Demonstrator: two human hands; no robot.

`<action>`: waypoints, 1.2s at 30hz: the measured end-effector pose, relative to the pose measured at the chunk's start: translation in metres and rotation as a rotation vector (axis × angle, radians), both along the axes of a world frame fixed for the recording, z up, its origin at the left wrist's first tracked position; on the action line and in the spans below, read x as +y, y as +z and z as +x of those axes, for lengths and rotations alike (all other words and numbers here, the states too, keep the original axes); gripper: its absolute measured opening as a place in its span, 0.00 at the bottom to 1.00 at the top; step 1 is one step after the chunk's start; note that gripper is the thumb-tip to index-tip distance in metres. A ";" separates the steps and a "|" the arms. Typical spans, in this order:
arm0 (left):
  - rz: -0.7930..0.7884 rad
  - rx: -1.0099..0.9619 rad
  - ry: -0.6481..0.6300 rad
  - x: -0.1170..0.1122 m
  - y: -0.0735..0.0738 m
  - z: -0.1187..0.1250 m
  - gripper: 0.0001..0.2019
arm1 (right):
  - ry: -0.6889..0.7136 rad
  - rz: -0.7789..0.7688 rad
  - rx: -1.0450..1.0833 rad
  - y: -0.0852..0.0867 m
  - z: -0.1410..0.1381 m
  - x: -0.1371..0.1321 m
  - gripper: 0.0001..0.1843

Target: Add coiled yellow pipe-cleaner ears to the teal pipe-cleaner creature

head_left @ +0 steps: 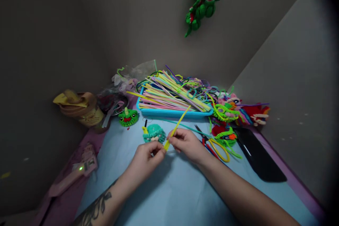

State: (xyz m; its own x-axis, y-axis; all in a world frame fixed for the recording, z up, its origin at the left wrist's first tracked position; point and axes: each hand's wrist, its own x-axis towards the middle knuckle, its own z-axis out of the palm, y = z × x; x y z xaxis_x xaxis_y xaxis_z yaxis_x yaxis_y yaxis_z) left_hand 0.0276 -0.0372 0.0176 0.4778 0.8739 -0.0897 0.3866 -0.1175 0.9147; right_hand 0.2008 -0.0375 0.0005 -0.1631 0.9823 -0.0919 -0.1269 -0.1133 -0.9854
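Observation:
A yellow pipe cleaner (180,121) is pinched between my two hands over the blue table cover. My left hand (151,153) grips its lower end, where it seems doubled. Just above that, my right hand (186,143) holds it too, and the long end sticks up to the right. Right behind my hands lies a teal fuzzy piece (154,133) with a yellow bit at its left. Scissors with a yellow handle (219,150) lie to the right of my right hand, beside red-handled pliers (210,147). A teal pipe cleaner (189,127) runs behind my right hand.
A blue tray (174,113) heaped with pipe cleaners stands at the back. A green fuzzy face (128,117) sits left, near a tan cup (82,109) and a pink glue gun (76,173). Colourful fuzzy figures (227,113) and a black flat object (261,155) lie right.

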 end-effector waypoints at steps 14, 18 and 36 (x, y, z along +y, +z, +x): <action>-0.176 -0.189 0.063 -0.001 0.003 0.002 0.11 | -0.008 0.127 -0.241 0.013 0.001 -0.006 0.09; -0.170 -0.124 0.009 -0.002 0.002 0.003 0.11 | -0.048 0.107 -0.222 0.015 0.001 -0.006 0.10; -0.201 -0.265 0.068 0.000 0.001 0.001 0.13 | 0.017 0.109 -0.173 0.015 -0.003 -0.008 0.07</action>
